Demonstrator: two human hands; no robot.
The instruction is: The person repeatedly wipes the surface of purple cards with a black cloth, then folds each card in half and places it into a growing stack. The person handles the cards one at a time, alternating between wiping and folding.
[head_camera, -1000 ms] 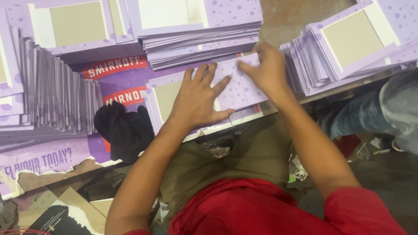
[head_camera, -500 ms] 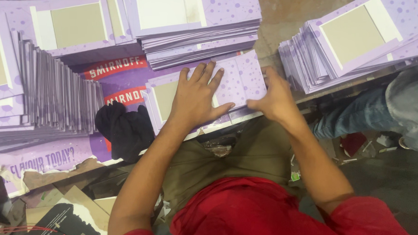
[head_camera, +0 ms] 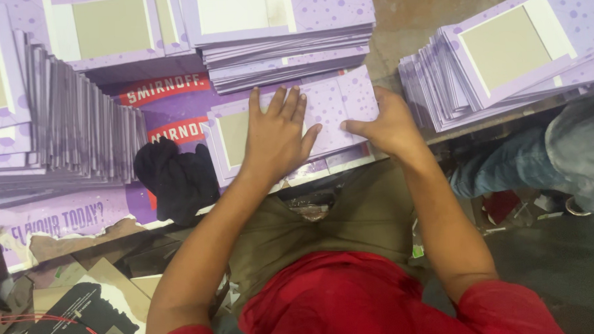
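A flat lilac card blank (head_camera: 334, 108), dotted with darker purple spots and printed with a pale olive window panel, is seen lying on the tabletop (head_camera: 397, 15) directly in front of the person, on top of a few more blanks of the same kind. The left hand (head_camera: 277, 138) is laid open and flat on the middle of this blank, with the fingers spread and pointing away from the body and the thumb angled out to the right. The right hand (head_camera: 387, 123) is placed at the blank's right edge, loosely curled, with its thumb pressed onto the card's face; whether the other fingers are tucked under the edge cannot be told. Just beyond the blank, a neat stack of identical cards (head_camera: 284, 34) is set, and its near edge is almost touched by the left fingertips. To the right, a fanned, slanting pile of cards (head_camera: 506, 57) is spread, well apart from the right hand. On the left, a row of cards stood on edge (head_camera: 75, 130) is packed against further flat piles. A black cloth (head_camera: 177, 175) is bunched just left of the left wrist, resting on a purple and red printed sheet (head_camera: 167, 106). A red shirt (head_camera: 356, 298) and olive trousers are worn by the person.
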